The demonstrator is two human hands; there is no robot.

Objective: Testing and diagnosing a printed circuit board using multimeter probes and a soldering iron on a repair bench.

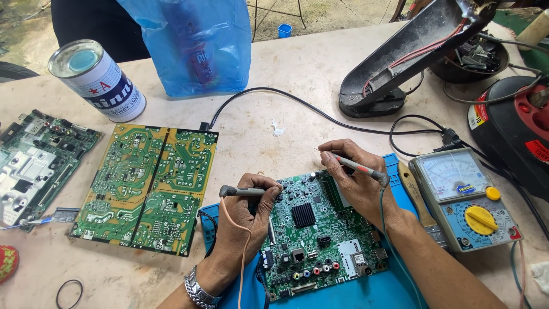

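On the blue mat (pixel 394 289) at the near edge of the table (pixel 297 63) lies a green circuit board (pixel 320 234), flat, component side up, with a black finned heat sink near its middle and a row of coloured sockets along its near edge. Both hands work over its far half. The left hand (pixel 246 214) is clenched around a grey probe (pixel 243 191) with a pale orange lead, held nearly level, its tip hidden behind the fingers at the board's left edge. The right hand (pixel 357 183) pinches a red and grey probe (pixel 360 167) like a pen, its fine tip pointing toward the board's far edge; whether it touches a contact I cannot tell. A grey lead runs from it down past the wrist.

Just right of the mat sits an analogue meter (pixel 466 197) with a yellow dial, and a wooden-handled brush (pixel 420 203) lies between them. To the left, well apart, rest a yellow-green board (pixel 148 186) and a second green board (pixel 40 160), with a tin can (pixel 97 80) and a blue plastic bag (pixel 194 46) beyond.

By my judgement the board is light and stiff but fragile: 1 slip could short pins or bend parts. It is best held by its bare edges, away from sockets and solder joints.
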